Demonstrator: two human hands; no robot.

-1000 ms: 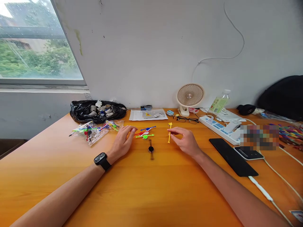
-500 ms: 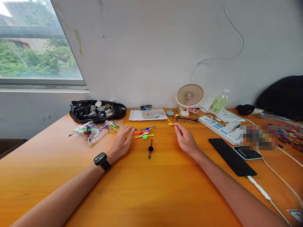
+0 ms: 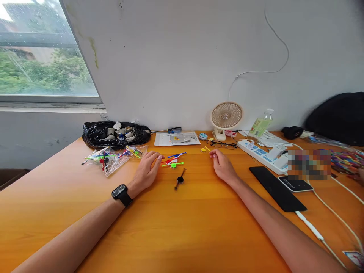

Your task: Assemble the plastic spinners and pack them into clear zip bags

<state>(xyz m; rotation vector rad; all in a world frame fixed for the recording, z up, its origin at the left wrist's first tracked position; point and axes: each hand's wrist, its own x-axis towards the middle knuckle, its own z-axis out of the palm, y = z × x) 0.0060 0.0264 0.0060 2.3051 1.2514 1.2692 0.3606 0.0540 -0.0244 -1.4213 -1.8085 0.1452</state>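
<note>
Beside several arrow spinners, my left hand (image 3: 147,168) rests on the table, thumb apart from the loosely curved fingers. A red arrow (image 3: 165,162) lies close to its fingertips, with a blue arrow spinner (image 3: 176,155) and a green arrow spinner (image 3: 173,165) beside it. My right hand (image 3: 223,165) pinches the end of a thin yellow arrow (image 3: 207,149). Just left of that arrow is a round yellow piece (image 3: 203,150). Between my hands, nearer to me, a black arrow spinner (image 3: 180,180) stands on the table, its arms blurred.
Left are a clear bag of colourful spinners (image 3: 109,159) and a black plastic bag (image 3: 93,136). Behind stand a small fan (image 3: 226,115) and glasses (image 3: 223,144). Right are a power strip (image 3: 261,155), a black phone-like slab (image 3: 277,188), cables and a bottle (image 3: 260,125).
The black spinner's arms have turned from nearly upright to a slant. The yellow arrow has shifted slightly right of the round yellow piece. My left hand keeps its place.
</note>
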